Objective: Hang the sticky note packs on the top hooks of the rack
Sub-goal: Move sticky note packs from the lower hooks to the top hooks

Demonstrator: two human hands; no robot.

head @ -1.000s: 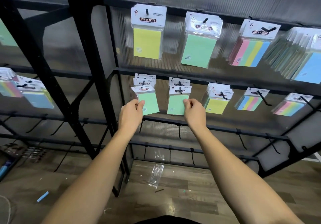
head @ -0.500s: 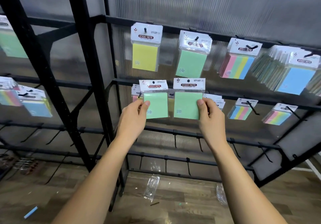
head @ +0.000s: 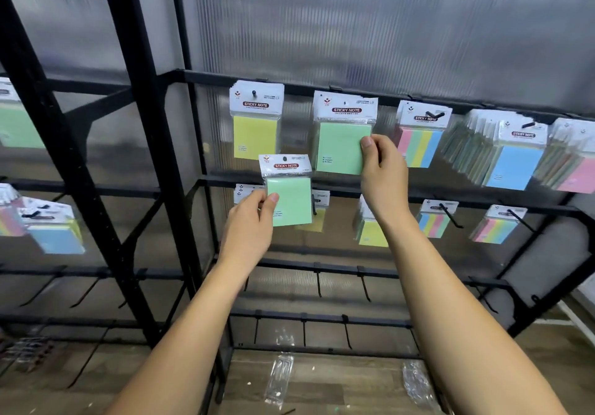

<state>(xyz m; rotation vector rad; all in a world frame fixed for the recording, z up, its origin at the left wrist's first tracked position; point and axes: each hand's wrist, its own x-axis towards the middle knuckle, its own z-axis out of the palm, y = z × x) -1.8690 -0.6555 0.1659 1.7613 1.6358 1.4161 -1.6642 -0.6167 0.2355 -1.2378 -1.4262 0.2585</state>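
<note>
My left hand [head: 249, 226] pinches a green sticky note pack [head: 288, 190] by its lower left corner, holding it in front of the second rail, below the yellow packs [head: 256, 121] on the top rail. My right hand [head: 383, 170] pinches another green pack [head: 343, 141] by its right edge. That pack is raised to the second top hook, over the stack of green packs hanging there; its hole sits at the hook, which I cannot see clearly. The top rail [head: 206, 77] of the black rack also carries striped packs [head: 421, 137] and blue packs [head: 512, 157].
The second rail holds more packs: yellow [head: 372, 231], striped [head: 434, 219] and pastel [head: 495, 226]. Bare black hooks [head: 318, 282] stick out from the lower rails. A black upright post [head: 145, 144] stands left of my hands. Empty plastic wrappers [head: 278, 379] lie on the wooden floor.
Both hands rose with their green packs. The right hand carried its pack up to the second top hook; the left hand's pack now trails lower, between the two rails.
</note>
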